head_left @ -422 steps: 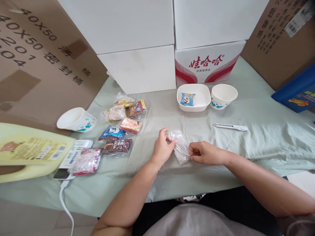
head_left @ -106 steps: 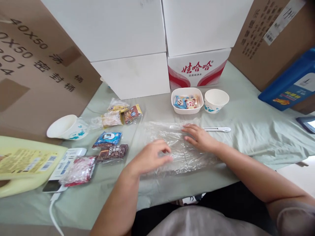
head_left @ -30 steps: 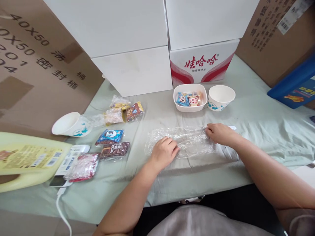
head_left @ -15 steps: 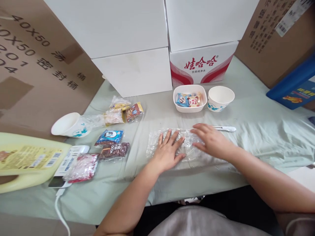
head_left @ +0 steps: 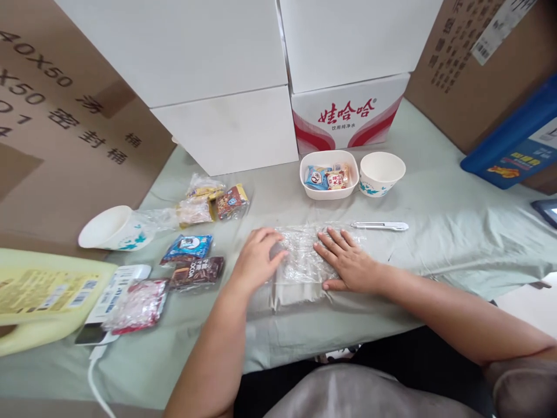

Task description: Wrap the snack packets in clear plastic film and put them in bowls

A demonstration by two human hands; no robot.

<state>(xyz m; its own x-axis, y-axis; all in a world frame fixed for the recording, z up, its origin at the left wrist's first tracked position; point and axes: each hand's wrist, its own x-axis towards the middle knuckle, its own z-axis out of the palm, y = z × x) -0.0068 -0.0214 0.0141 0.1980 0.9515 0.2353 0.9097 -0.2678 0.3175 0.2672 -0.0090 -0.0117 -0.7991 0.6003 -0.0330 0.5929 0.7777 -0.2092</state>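
A crumpled clear plastic bag (head_left: 300, 258) lies flat on the pale green cloth (head_left: 456, 232) in front of me. My left hand (head_left: 256, 261) has its fingers curled on the bag's left edge, with the thumb tucked under the film. My right hand (head_left: 348, 264) rests palm down with fingers spread on the bag's right side. Beyond the bag lies a white utility knife (head_left: 380, 226). Behind it stand a white rectangular dish (head_left: 329, 194) holding a few wrapped snacks and an empty paper cup (head_left: 382, 173).
Several wrapped snacks (head_left: 198, 232) lie to the left, near a tipped paper cup (head_left: 114, 228), a yellow jug (head_left: 39, 293) and a white device with a cable (head_left: 115, 290). White boxes (head_left: 235, 128) and brown cartons (head_left: 65, 128) wall the back; a blue box (head_left: 513, 145) sits right.
The bag was spread out wide a second ago; now it is narrower, folded in from the sides. My left hand went from flat to curled at its left edge, my right moved left onto it.
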